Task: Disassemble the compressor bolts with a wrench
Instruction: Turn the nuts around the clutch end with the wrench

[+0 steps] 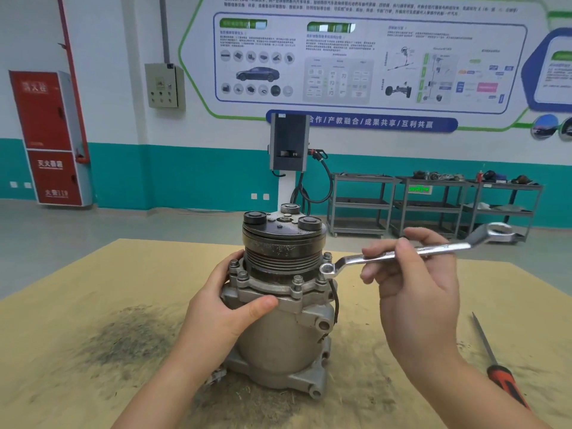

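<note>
Compressor (pixel 283 323) upright on the tan worktop (pixel 93 320), pulley end up, flange bolts ringed below the grooved pulley (pixel 283 249). Left hand (pixel 227 308) wrapped round the housing, thumb laid across the front just under the flange, fingers curled behind: a bracing grip. Right hand (pixel 411 274) pinching the shank of the wrench (pixel 402 250) about midway between thumb and fingertips, lightly rather than in a fist. Small ring end (pixel 327 270) set on or just over the bolt (pixel 322 278) at the right of the flange; full seating not clear from here. Large ring end free, out to the right.

For a clean loosening: press the ring fully down over the bolt head first, keep it level, not cocked. Likely better to shift the grip farther out along the shank and close the whole palm on it, for leverage without slip. Hold firm with the bracing grip against the turn, since nothing else appears to clamp the housing. Pull steadily, no jerks; watch the knuckles near the pulley edge.

Red-handled tool (pixel 498 366) lying at the right edge of the worktop, well apart.
</note>
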### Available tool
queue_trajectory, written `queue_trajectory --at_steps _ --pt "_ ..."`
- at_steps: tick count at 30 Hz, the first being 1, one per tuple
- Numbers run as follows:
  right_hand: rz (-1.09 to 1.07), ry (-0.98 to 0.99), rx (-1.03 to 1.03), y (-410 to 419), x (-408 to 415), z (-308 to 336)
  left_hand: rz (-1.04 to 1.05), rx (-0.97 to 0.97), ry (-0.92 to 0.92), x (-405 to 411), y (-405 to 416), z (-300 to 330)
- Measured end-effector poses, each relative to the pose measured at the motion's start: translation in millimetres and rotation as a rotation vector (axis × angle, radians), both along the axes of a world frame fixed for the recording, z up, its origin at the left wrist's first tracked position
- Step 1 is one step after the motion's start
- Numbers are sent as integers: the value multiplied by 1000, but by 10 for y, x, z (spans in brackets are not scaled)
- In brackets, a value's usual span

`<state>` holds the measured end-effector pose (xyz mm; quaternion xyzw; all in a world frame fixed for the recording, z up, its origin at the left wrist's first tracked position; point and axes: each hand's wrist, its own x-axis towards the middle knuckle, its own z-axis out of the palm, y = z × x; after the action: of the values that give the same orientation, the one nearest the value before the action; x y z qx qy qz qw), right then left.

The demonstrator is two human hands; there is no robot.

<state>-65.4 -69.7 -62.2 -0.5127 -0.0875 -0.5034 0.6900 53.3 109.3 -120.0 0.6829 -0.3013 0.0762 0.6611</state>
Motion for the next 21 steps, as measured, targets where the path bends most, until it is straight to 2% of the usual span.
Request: queue_trajectory --at_steps 2,5,8,10,13,17,21 --pt "104 75 177 -40 46 -13 2 7 5 -3 0 5" --pt "233 142 338 -93 121 -25 5 10 9 -5 4 7" --pt "329 213 423 -176 180 -34 5 10 9 -9 2 8" --pt "309 193 413 -173 199 -59 5 10 8 -13 0 11" --pt "89 8 153 -42 188 -183 7 11 3 -15 -4 9" --pt "-163 -300 -384 96 169 -365 12 13 1 -17 1 5" --pt "-295 -260 -738 98 131 -440 29 13 -3 -6 -7 -5"
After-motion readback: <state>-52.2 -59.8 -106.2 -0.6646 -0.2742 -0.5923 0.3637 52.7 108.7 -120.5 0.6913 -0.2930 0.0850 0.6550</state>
